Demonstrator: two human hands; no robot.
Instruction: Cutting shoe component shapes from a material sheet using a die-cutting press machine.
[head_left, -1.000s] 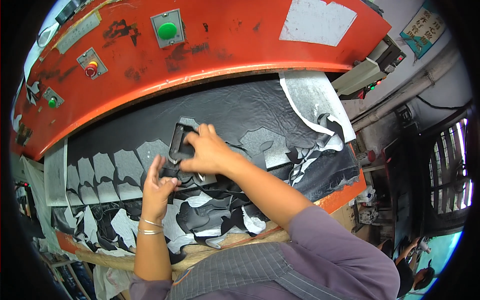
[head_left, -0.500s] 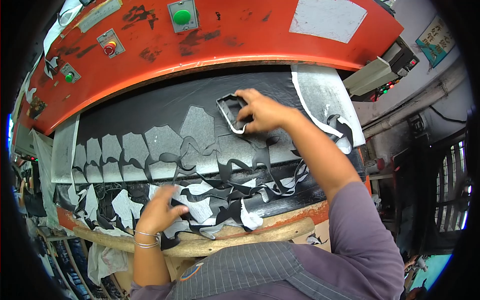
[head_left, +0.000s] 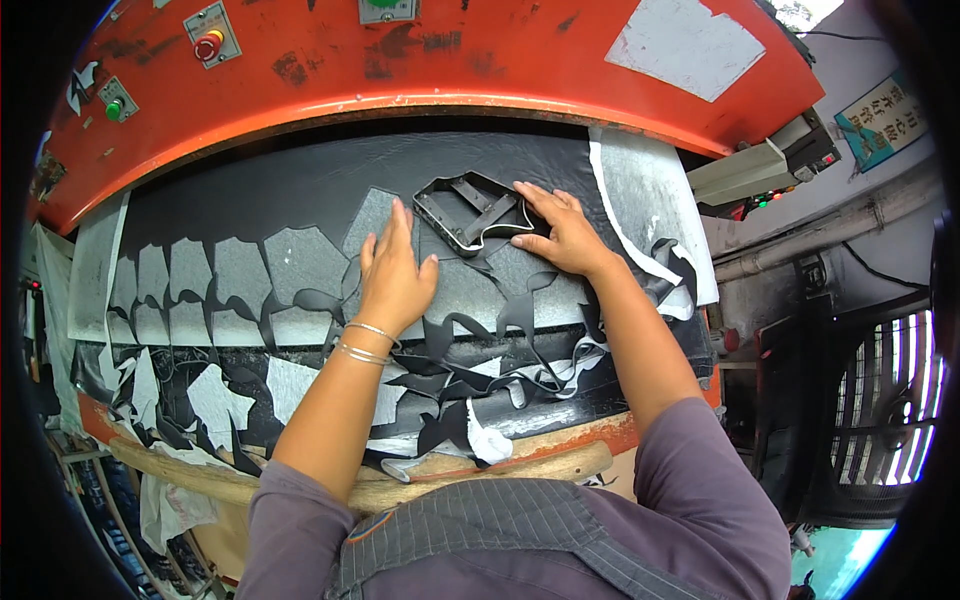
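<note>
A metal cutting die (head_left: 490, 215), an angular outline with crossbars inside, lies on black sheet material (head_left: 300, 180) on the machine bed. My right hand (head_left: 565, 230) has its fingers and thumb against the die's right end, gripping its rim. Left of the die, my left hand (head_left: 395, 275) is open, fingers pointing away from me and thumb apart, over the cut part of the sheet. It holds nothing, and a small gap separates it from the die. Rows of grey cut-out gaps (head_left: 300, 265) run leftward, edged by thin black strips.
Overhead runs the red machine beam (head_left: 500, 70) with a red button (head_left: 208, 45) and green ones. Black and white offcuts (head_left: 220, 405) hang along the near edge, above a wooden rail (head_left: 500, 468). A grey control box (head_left: 745, 170) stands at the right.
The die, tilted in my right hand before, now lies flatter and shows its crossbars. My left hand has moved up and right from the offcuts to near the die. The view has shifted slightly.
</note>
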